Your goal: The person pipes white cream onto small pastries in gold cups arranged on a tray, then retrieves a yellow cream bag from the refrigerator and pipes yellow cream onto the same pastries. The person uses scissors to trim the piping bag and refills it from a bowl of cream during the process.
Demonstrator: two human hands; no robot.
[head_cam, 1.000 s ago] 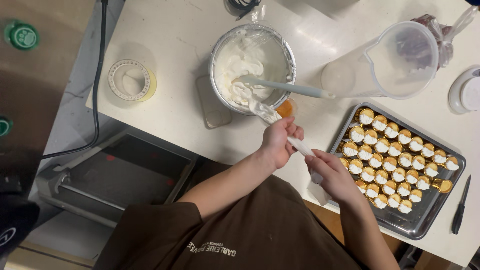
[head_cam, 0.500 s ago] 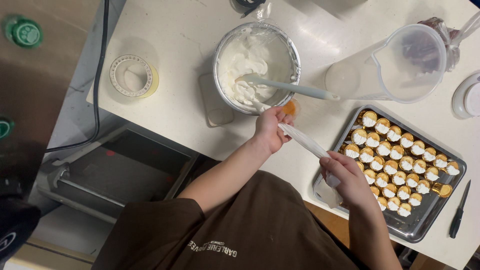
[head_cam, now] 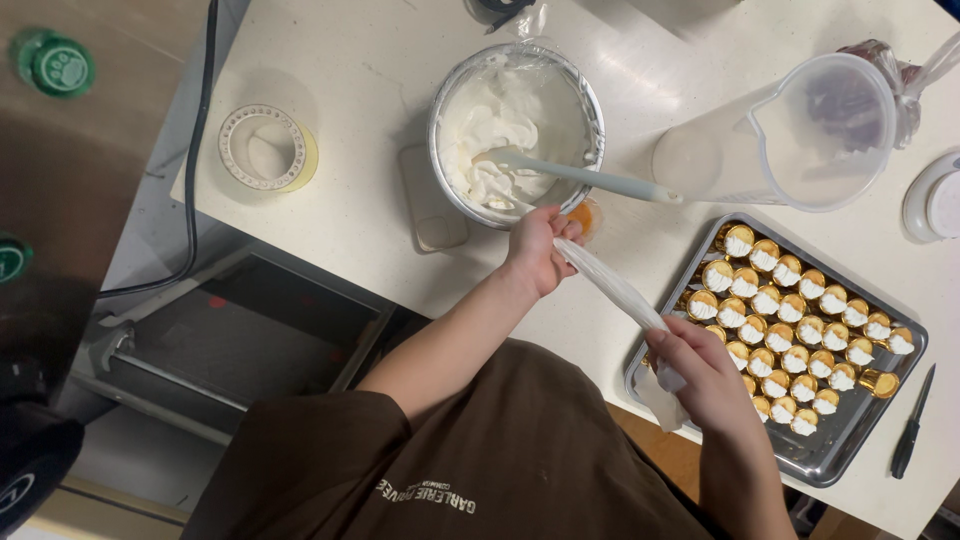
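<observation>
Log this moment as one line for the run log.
left hand: grips piping bag tip end beside cream bowl | right hand: grips bag's other end over tray of gold cups | spatula: in bowl

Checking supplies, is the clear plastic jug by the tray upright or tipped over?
Tipped over: the jug lies on its side, mouth facing the camera.

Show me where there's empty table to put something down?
Bare white tabletop lies between the round glass jar and the metal bowl of white cream. Crowded on the other side: clear plastic jug, steel tray of gold-foil cups, both hands on the piping bag.
</observation>
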